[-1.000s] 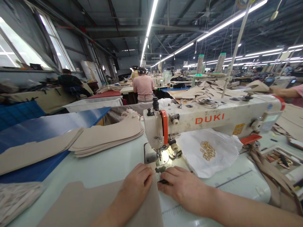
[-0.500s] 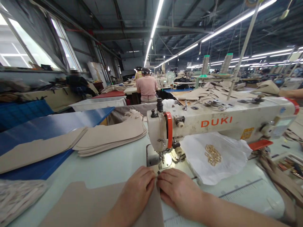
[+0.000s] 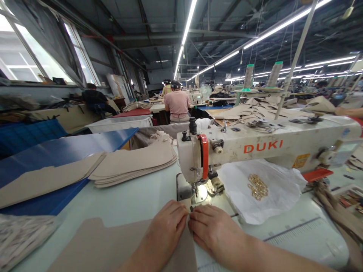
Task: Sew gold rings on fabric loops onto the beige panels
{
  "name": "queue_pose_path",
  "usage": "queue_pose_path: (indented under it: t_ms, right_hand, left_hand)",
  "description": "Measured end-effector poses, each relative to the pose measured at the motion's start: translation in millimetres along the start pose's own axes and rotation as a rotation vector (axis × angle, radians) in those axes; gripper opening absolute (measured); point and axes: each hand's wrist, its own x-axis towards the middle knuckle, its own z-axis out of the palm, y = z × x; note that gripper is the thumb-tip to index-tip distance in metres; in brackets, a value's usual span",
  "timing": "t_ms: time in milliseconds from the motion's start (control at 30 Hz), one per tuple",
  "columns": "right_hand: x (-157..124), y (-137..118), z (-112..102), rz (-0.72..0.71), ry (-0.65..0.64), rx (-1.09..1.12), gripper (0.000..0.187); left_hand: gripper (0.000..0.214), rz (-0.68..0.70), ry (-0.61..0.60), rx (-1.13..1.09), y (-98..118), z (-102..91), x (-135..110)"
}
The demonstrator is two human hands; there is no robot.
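My left hand [image 3: 167, 228] lies curled on a beige fabric piece [image 3: 104, 245] on the pale green table, fingers pressing its right edge. My right hand [image 3: 215, 232] rests beside it, fingertips touching the left hand's and pinching the same edge just in front of the needle of the white DUKI sewing machine [image 3: 255, 145]. What lies between the fingertips is hidden. The fabric's edge runs up toward the presser foot [image 3: 195, 192].
A stack of beige cut pieces [image 3: 136, 162] lies left of the machine, partly on a blue board [image 3: 56, 151]. A white bag with gold rings [image 3: 256, 187] sits under the machine arm. Beige straps [image 3: 337, 211] hang at right. People sit at benches behind.
My right hand slid left until its fingertips met the left hand at the fabric edge. The dark small thing under it a second ago is no longer visible. The view shifted slightly.
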Motion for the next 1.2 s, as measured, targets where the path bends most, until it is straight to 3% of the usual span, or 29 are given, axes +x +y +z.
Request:
queue_pose_path:
  t_ms: [133, 467, 1200]
  right_hand:
    - [-4.7, 1.3, 5.9, -0.075, 0.042, -0.022, 0.003]
    - [-5.4, 0.2, 1.4, -0.082, 0.022, -0.03, 0.004]
    - [-5.8, -1.2, 0.3, -0.064, 0.027, -0.017, 0.005]
  left_hand:
    - [0.021, 0.017, 0.032, 0.008, -0.4, 0.9, -0.6]
    - [0.025, 0.062, 0.077, 0.043, 1.6, 0.2, -1.0]
    - [0.025, 0.067, 0.005, 0.062, -0.5, 2.6, 1.9]
